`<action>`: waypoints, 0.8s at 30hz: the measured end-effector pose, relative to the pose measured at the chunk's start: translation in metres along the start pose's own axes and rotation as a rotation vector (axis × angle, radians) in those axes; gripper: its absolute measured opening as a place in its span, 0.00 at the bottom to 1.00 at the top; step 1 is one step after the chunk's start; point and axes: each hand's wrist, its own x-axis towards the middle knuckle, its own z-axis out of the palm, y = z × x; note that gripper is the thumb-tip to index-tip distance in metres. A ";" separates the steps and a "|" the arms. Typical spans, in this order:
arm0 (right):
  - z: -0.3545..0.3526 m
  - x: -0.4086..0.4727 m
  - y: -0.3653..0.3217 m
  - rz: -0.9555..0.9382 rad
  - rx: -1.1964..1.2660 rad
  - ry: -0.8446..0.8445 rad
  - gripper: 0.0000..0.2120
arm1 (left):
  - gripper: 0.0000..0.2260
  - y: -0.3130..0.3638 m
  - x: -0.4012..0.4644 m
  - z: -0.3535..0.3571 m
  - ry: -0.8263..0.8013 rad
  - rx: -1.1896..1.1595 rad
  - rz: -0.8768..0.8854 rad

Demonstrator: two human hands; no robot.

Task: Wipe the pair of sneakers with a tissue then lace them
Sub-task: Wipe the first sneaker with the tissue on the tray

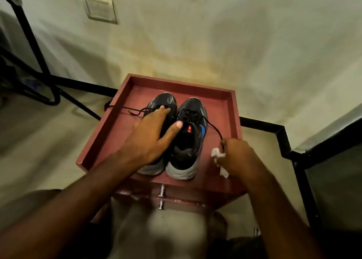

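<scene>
Black sneakers [176, 133] with grey heels sit mid-frame on a red worktop [221, 110]. The left hand [150, 135] rests flat, fingers straight, on one. The right hand [235, 155] pinches a lace [213, 126] and a crumpled tissue [219, 159].

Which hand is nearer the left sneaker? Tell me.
Left. The left hand rests on the left sneaker; the right hand is beyond the right sneaker, holding a tissue and lace end.

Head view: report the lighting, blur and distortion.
Head view: dim, yellowish light; wide-angle bending curves the wall and black skirting; bottom centre is blurred, as are the forearms; the sneakers, left hand, and right hand with tissue are fairly sharp.
</scene>
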 end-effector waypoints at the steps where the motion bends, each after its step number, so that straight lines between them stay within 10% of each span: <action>1: 0.001 0.001 -0.001 -0.001 -0.041 -0.028 0.15 | 0.39 -0.001 -0.001 0.002 -0.013 0.059 0.023; 7: 0.015 0.016 -0.009 0.031 -0.281 -0.266 0.16 | 0.38 0.011 0.008 -0.005 -0.091 0.177 0.023; 24: 0.006 0.062 -0.031 -0.023 0.174 0.184 0.06 | 0.38 0.006 -0.009 -0.001 -0.217 0.261 0.123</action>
